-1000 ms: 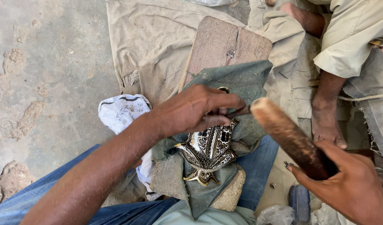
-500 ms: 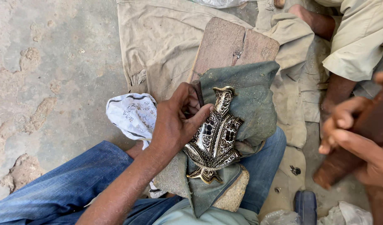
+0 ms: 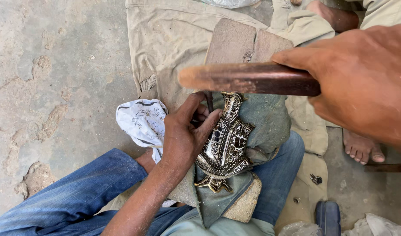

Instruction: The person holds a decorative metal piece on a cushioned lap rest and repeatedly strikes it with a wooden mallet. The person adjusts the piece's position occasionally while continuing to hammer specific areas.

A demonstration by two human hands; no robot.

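A black and gold engraved metal vase lies on a grey-green cloth over my lap. My left hand rests against the vase's left side and pinches a thin dark chisel that stands by the vase's neck. My right hand is raised close to the camera, closed round the handle of a brown wooden mallet. The mallet lies level above the vase and the chisel. My legs are in blue jeans.
A flat wooden block lies on a beige sheet beyond the vase. A white patterned rag sits left of my hand. Another person's bare foot is at the right. Rough concrete floor spreads left.
My right hand has swung the mallet up from the lower right to a level position over the vase. My left hand has slid off the top of the vase to its left side with the chisel.
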